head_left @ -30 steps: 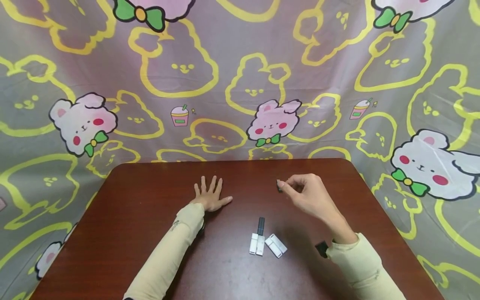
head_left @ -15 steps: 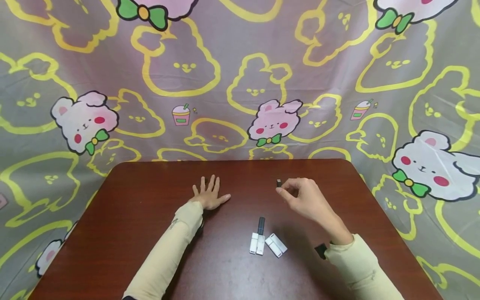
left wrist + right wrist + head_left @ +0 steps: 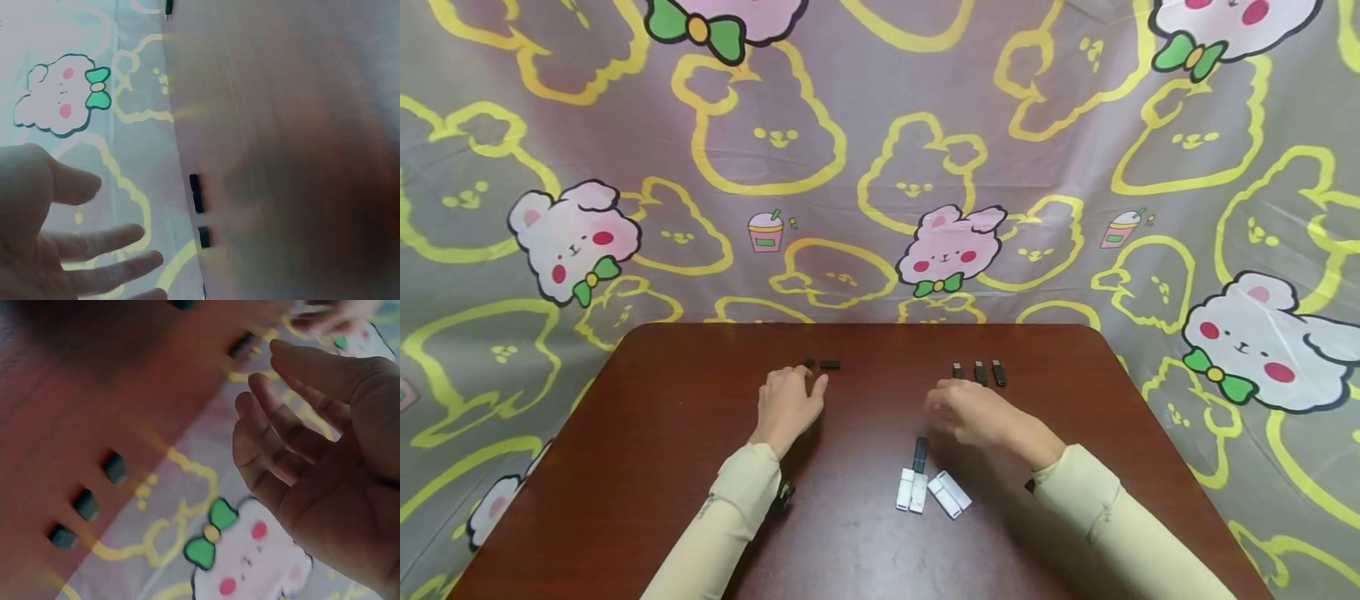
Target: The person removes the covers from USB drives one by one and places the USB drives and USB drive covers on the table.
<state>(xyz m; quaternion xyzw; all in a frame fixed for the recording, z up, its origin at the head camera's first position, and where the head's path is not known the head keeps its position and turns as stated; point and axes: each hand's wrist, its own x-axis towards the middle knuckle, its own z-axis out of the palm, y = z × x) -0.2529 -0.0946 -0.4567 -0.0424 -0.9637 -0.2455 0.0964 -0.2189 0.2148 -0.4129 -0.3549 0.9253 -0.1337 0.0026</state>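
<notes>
My left hand point(image 3: 788, 408) hovers at the back left of the table with nothing in it, its fingers spread in the left wrist view. Just past its fingertips lie two small black pieces, a longer one point(image 3: 831, 364) and a shorter one point(image 3: 809, 362). Fingers loosely bent, my right hand point(image 3: 973, 414) is over the table right of the middle, blurred and holding nothing. Behind it stand three black USB sticks in a row, the left point(image 3: 957, 372), middle point(image 3: 981, 373) and right point(image 3: 998, 372), metal plugs pointing to the back.
Nearer me lie a black stick point(image 3: 920, 455), a pair of white sticks point(image 3: 912, 491) side by side and another white pair point(image 3: 949, 495) at an angle. A dark thing point(image 3: 1030, 485) shows beside the right sleeve. A patterned cloth point(image 3: 880, 275) hangs behind the table point(image 3: 685, 467).
My right hand has let go of the black USB stick and moved left and nearer. My left hand has risen from lying flat and drawn back, uncovering the two black pieces.
</notes>
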